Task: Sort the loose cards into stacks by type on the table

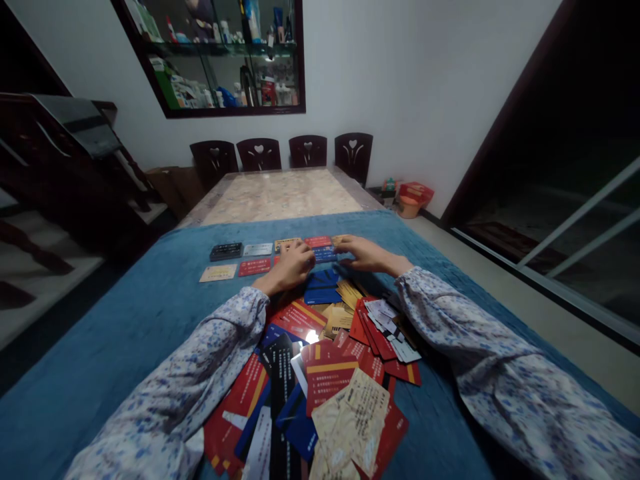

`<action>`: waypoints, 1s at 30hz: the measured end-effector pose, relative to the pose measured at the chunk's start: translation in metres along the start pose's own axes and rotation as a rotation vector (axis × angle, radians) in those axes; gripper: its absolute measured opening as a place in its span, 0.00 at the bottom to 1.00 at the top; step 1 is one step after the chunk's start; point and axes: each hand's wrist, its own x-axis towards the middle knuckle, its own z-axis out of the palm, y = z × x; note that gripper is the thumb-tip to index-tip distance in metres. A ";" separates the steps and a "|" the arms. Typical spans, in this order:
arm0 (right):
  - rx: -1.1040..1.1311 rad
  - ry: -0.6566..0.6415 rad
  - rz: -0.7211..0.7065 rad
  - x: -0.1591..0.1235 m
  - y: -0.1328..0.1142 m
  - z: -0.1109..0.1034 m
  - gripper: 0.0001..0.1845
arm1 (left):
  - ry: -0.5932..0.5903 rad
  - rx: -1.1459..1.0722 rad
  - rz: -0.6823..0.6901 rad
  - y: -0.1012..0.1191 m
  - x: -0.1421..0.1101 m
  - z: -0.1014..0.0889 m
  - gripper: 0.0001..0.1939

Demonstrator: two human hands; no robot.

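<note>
In the head view, both hands work at the two rows of cards, near the centre of the frame. To do this step well, I think the fingertips should press lightly and keep each card flat, with its edges in line with its neighbours. The sleeves point(215, 347) should be lifted a little, because they pass close beside the loose pile of cards point(330, 380) and could drag it.

The left hand point(296, 261) is bent over the middle of the rows and partly covers them; whether it holds a card, I cannot tell. The right hand point(363, 255) is apart from it, fingers at the right end of the rows; its grip is also not clear. Between them lies a blue card point(324, 254). To the left of the left hand are the black cards point(226, 251), a silver card point(258, 249) and a red card point(254, 267). The pile fills the lower centre, between the forearms, on the blue cloth point(125, 320) of the desk point(280, 193).
</note>
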 end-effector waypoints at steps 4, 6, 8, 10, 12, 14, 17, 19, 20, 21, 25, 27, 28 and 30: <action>-0.028 -0.039 0.031 -0.010 -0.006 -0.002 0.16 | -0.025 -0.035 0.051 0.012 -0.002 0.000 0.09; -0.042 -0.059 0.051 -0.015 -0.010 -0.004 0.14 | -0.040 -0.053 0.079 0.019 -0.003 0.002 0.10; -0.043 -0.063 0.059 -0.020 -0.013 -0.006 0.15 | -0.056 -0.083 0.119 0.026 -0.004 0.004 0.11; -0.041 -0.065 0.070 -0.025 -0.015 -0.006 0.15 | -0.084 -0.114 0.169 0.034 -0.005 0.007 0.13; -0.044 -0.069 0.091 -0.030 -0.017 -0.006 0.14 | -0.122 -0.123 0.216 0.040 -0.006 0.010 0.19; -0.046 -0.072 0.108 -0.034 -0.018 -0.006 0.14 | -0.165 -0.119 0.259 0.046 -0.007 0.013 0.27; -0.055 -0.077 0.117 -0.038 -0.019 -0.003 0.14 | -0.215 -0.104 0.324 0.051 -0.006 0.016 0.35; -0.065 -0.083 0.121 -0.040 -0.020 -0.002 0.15 | -0.232 -0.084 0.353 0.052 -0.006 0.017 0.35; -0.070 -0.087 0.125 -0.040 -0.021 -0.001 0.15 | -0.237 -0.071 0.359 0.052 -0.006 0.018 0.35; -0.074 -0.092 0.128 -0.041 -0.022 -0.001 0.15 | -0.242 -0.058 0.361 0.052 -0.007 0.018 0.34; -0.068 -0.109 0.129 -0.042 -0.028 0.000 0.15 | -0.240 -0.014 0.351 0.049 -0.010 0.016 0.32; -0.062 -0.110 0.128 -0.042 -0.031 0.000 0.15 | -0.230 0.006 0.342 0.048 -0.014 0.014 0.31; -0.060 -0.108 0.125 -0.042 -0.032 0.000 0.15 | -0.224 0.016 0.336 0.047 -0.015 0.012 0.31; -0.052 -0.110 0.109 -0.042 -0.035 0.001 0.15 | -0.214 0.038 0.325 0.046 -0.019 0.009 0.29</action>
